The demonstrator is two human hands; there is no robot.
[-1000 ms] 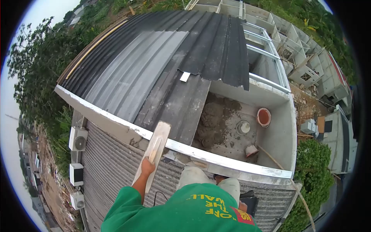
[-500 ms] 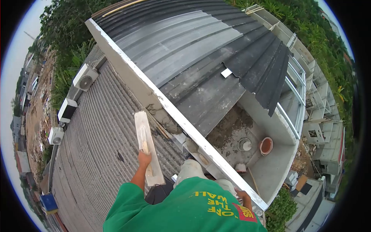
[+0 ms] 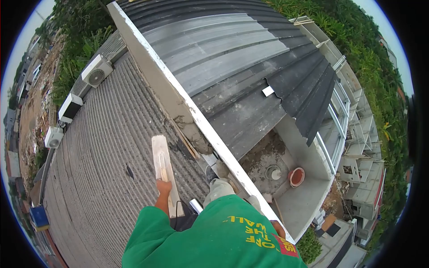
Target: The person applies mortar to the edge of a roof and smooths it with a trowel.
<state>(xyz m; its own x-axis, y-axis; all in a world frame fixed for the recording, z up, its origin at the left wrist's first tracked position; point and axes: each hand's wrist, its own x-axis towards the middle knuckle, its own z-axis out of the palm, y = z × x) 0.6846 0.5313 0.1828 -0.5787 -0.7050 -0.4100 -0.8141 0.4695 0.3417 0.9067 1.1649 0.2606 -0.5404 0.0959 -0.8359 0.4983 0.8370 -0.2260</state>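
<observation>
One long float is held in the left hand, a little left of the lower centre of the frame. The grip is closed around its raised handle, with the flat board running above and below the fingers. Near the bottom, right of centre, the right hand touches the white edge strip; it is partly hidden, so I cannot tell how far its fingers are closed.

Three air-conditioner units stand in a row down the upper left, beside the corrugated roof. One blue box sits at the lower left. Right of centre, one reddish bucket and one round pale fitting are near each other inside the walled recess. Above them, one small white piece lies on the dark roof sheets.
</observation>
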